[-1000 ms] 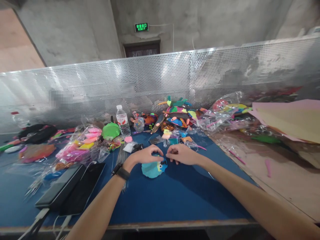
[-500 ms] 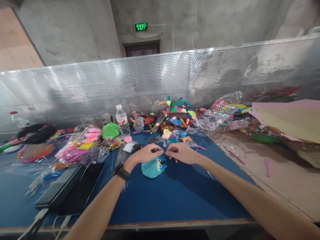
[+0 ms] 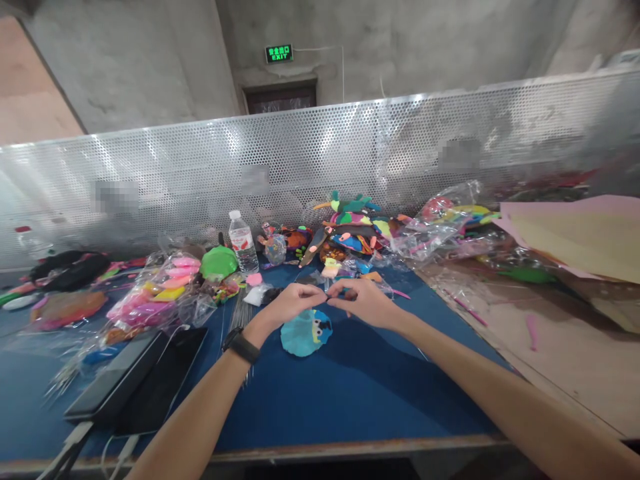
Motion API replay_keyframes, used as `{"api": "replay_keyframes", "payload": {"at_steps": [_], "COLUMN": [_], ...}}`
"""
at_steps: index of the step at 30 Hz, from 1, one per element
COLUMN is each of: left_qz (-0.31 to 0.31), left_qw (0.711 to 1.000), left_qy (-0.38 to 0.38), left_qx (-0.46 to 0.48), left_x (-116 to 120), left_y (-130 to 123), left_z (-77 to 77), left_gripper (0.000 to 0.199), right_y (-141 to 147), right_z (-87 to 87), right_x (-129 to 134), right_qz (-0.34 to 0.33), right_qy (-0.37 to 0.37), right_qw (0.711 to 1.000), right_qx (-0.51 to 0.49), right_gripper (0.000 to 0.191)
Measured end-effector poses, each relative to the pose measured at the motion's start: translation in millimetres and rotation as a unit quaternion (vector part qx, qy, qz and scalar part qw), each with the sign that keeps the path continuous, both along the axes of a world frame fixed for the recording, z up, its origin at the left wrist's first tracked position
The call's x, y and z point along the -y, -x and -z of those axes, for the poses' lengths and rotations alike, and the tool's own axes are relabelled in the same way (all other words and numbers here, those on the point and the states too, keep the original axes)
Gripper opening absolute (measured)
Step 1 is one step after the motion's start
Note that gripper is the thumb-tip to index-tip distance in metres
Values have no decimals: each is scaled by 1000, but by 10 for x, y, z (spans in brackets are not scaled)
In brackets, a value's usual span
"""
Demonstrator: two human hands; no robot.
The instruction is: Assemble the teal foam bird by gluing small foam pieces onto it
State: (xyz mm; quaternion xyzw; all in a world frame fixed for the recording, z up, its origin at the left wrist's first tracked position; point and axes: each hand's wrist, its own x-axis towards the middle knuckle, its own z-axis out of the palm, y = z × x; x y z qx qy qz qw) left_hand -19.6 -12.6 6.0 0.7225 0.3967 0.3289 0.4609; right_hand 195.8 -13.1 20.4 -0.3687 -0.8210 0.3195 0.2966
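Above the mat, my left hand and my right hand meet almost fingertip to fingertip. Both are closed in a pinch. Between the fingertips shows a tiny dark bit, perhaps black modelling clay; most of it is hidden by the fingers. Just below them, a flat light-blue clay disc lies on the blue table. Its right side carries a yellow patch, white eye-like dots and black pieces. My left wrist wears a black band.
Left of my hands stand a water bottle, a bundle of thin wires and a black power bank with cables. Bags of coloured clay lie farther left. Clay figures are piled behind, before a perforated metal partition.
My fingertips have come closer together, and the right-hand fingers have shifted slightly left and up. The disc stays in place on the table; the view has shifted a little.
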Motion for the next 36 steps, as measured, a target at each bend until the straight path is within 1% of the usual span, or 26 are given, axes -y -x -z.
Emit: {"api": "replay_keyframes", "payload": {"at_steps": [4, 8, 12, 15, 17, 19, 22, 24, 26, 28, 32, 36], "left_qz": [2, 3, 9, 6, -6, -24, -50, -60, -48, -22, 18, 25], "left_qw": [1000, 999, 1000, 999, 997, 993, 988, 985, 983, 982, 982, 981], "left_qy": [15, 24, 4, -27, -51, -70, -80, -92, -113, -127, -115, -114], "left_qx": [18, 25, 23, -20, -59, -89, -119, -135, -140, -136, -146, -154], "left_x": [4, 8, -3, -4, -1, 0, -3, 0, 11, 24, 28, 15], "left_y": [-5, -8, 1, 8, 9, 11, 23, 36, 48, 56, 59, 47], "left_z": [3, 4, 11, 7, -1, -12, -27, -35, -39, -38, -15, 3], "left_gripper": [31, 32, 33, 33, 34, 34, 38, 43, 44, 39, 29, 27], "right_y": [-3, 1, 9, 5, -6, -22, -48, -60, -65, -65, -59, -62], "right_z": [31, 49, 45, 50, 63, 82, 108, 115, 112, 104, 95, 113], "right_x": [-23, -38, -36, -34, -41, -57, -97, -121, -130, -125, -110, -124], "right_qz": [-19, -23, -25, -25, -32, -39, -26, -9, -2, -11, -42, -62], "right_qy": [-56, -106, -131, -144, -136, -101, -44, -40, -45, -42, -56, -61], "right_qw": [998, 994, 991, 989, 989, 993, 998, 998, 997, 995, 992, 990], "right_qx": [7, 4, 14, 28, 39, 42, 35, 44, 64, 84, 103, 111], "right_gripper": [22, 22, 22, 21, 18, 17, 28, 37, 41, 40, 27, 21]}}
